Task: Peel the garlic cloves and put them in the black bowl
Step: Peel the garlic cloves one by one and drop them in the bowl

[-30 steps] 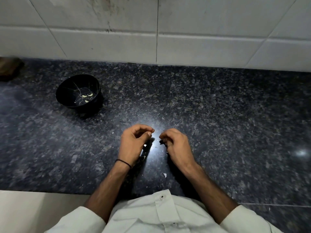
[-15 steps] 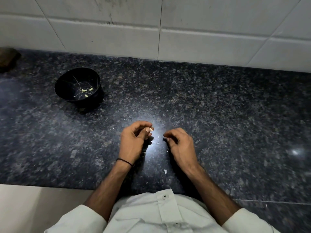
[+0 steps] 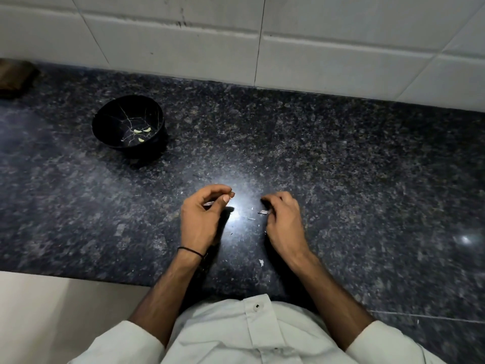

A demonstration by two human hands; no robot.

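The black bowl (image 3: 103, 121) stands on the dark granite counter (image 3: 341, 166) at the far left, with three pale peeled garlic cloves (image 3: 143, 131) inside. My left hand (image 3: 200, 219) hovers near the counter's middle, fingers curled, pinching a small garlic clove (image 3: 231, 194) between thumb and fingertips. A strip of skin shows under its fingers. My right hand (image 3: 284, 222) is a short gap to the right, fingers curled around a thin piece of garlic skin (image 3: 264, 212).
Small flakes of garlic skin (image 3: 261, 262) lie on the counter between and below my hands. A white tiled wall (image 3: 288, 43) runs along the back. A brown object (image 3: 15, 77) sits at the far left edge. The counter's front edge is at lower left.
My hands have drawn apart, the right one moving away to the right with a piece of skin. The view has tilted slightly, so the bowl sits higher.
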